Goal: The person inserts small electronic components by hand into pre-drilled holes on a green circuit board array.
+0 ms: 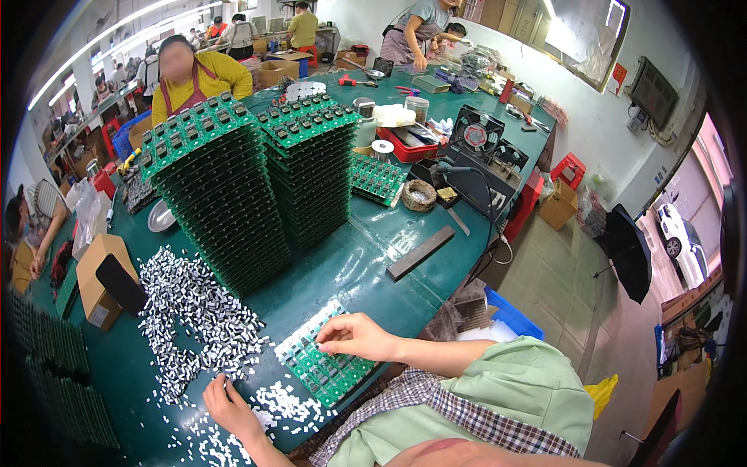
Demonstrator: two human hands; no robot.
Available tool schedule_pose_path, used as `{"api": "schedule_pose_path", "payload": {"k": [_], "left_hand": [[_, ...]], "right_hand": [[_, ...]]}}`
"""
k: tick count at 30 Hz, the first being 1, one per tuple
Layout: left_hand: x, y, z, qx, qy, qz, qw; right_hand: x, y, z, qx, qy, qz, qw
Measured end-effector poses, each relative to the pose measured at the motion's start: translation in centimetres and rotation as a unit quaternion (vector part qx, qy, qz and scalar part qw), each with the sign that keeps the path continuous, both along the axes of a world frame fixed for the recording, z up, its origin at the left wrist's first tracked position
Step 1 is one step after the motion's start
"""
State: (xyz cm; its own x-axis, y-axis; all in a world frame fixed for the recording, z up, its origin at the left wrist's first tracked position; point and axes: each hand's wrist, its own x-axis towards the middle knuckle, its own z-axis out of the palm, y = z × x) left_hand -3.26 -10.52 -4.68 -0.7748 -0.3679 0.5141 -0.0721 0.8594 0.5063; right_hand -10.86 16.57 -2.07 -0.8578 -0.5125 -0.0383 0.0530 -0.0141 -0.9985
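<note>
A green circuit board panel [336,381] with rows of small parts lies on the table in front of me, its far-left strip white. Over its upper part is my right hand [356,336], thumb and forefinger pinched close to the board; whatever they hold is too small to name. My left hand [227,403] rests at the near edge of a heap of small black-and-white parts [191,311], fingertips closed together at a dark little piece I cannot make out. Small white pieces [288,405] lie scattered between my left hand and the panel.
Two tall stacks of circuit board panels [226,210] rise beyond the heap. A black phone [120,284] leans on a cardboard box [93,268] at left. A dark bar [420,253], a solder spool [382,149] and a fan [477,134] stand farther right. A co-worker in yellow [198,78] sits opposite.
</note>
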Motion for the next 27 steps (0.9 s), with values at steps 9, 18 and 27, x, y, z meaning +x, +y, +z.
{"api": "schedule_pose_path", "payload": {"k": [9,18,27], "left_hand": [[0.9,0.1,-0.1,0.014,0.004,0.021,1.000],[0.1,-0.8,-1.1,-0.021,0.024,-0.007,0.999],[0.1,-0.3,0.1,0.001,0.030,0.016,0.999]], "right_hand": [[0.7,0.0,0.2,0.013,-0.010,-0.001,1.000],[-0.6,-0.4,0.4,0.115,0.044,-0.037,0.992],[-2.2,-2.9,2.2,0.223,0.327,0.021,0.918]]}}
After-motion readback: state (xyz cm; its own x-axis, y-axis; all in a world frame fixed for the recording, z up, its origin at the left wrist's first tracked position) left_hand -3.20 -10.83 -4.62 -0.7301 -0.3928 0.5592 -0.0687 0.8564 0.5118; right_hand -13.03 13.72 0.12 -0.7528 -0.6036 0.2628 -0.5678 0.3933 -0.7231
